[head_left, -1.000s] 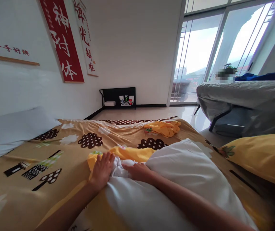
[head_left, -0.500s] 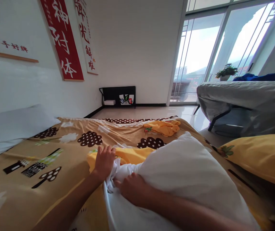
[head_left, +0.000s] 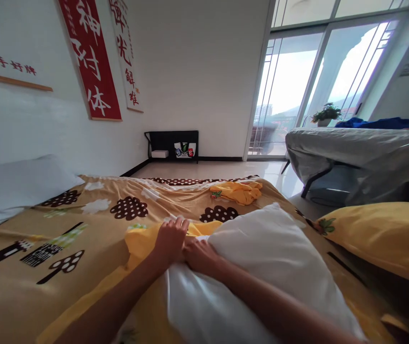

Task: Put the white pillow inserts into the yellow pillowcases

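Note:
A white pillow [head_left: 261,243] lies in front of me, its left end bunched up on top of a yellow pillowcase [head_left: 138,241]. My right hand [head_left: 202,255] is closed on the pillow's bunched end. Right beside it, my left hand [head_left: 172,236] curls its fingers over the edge of the yellow pillowcase, against the white fabric. The two hands are almost touching, and the cloth between and under them is mostly hidden.
The bed's patterned brown sheet [head_left: 97,243] spreads beneath everything. A crumpled orange-yellow cloth [head_left: 238,192] lies towards the far edge. At right is a plump yellow pillow [head_left: 379,229], at left a pale pillow [head_left: 21,181]. A plastic-covered table [head_left: 361,143] stands beyond.
My left hand has moved right, towards my right hand, closing the gap between them. The white crumpled fabric that showed between them is now mostly covered. The view has shifted slightly.

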`<act>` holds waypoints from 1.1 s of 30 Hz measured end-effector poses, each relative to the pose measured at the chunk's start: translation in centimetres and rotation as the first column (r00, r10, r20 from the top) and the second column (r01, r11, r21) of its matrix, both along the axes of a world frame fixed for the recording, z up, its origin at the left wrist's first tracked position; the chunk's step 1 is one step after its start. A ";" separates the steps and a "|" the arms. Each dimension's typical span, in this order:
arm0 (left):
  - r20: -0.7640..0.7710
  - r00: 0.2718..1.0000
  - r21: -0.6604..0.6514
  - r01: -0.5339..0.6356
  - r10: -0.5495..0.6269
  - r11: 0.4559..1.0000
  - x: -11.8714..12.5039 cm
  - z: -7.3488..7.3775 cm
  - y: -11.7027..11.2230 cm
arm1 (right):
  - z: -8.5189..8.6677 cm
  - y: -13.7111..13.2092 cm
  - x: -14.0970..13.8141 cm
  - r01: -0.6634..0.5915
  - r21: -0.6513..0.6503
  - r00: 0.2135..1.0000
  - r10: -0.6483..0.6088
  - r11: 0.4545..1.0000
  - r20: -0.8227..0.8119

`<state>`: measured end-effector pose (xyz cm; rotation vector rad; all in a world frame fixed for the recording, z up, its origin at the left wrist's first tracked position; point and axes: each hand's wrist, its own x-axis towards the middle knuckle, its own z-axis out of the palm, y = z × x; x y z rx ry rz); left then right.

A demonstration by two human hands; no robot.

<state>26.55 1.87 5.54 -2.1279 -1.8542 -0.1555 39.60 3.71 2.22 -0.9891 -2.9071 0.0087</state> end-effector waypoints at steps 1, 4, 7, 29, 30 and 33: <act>0.013 1.000 -0.048 -0.018 0.018 0.999 -0.4 -0.3 -0.3 | 0.1 0.8 0.3 0.055 -0.025 0.998 -0.055 0.998 0.006; 0.102 0.990 -0.167 -0.074 0.092 0.983 -1.5 -1.1 -0.6 | 0.4 1.5 0.0 0.123 -0.067 0.992 -0.124 0.990 -0.016; 0.210 0.969 -0.138 -0.104 0.131 0.985 -1.3 -0.8 -0.1 | -0.1 0.2 -1.7 0.073 -0.085 0.997 -0.076 0.994 -0.028; 0.070 0.990 -0.030 0.128 -0.126 0.991 0.4 -0.5 -0.8 | 1.6 -1.7 7.8 -0.057 -0.216 0.995 0.039 0.975 -0.088; 0.056 0.989 -0.066 0.139 -0.135 0.988 1.0 -0.1 0.1 | 1.6 -2.6 7.1 -0.095 -0.194 0.992 0.077 0.976 -0.100; 0.075 0.984 -0.191 0.171 -0.160 0.966 3.4 0.5 2.5 | 2.2 -4.5 6.1 -0.191 -0.133 0.977 0.176 0.972 -0.118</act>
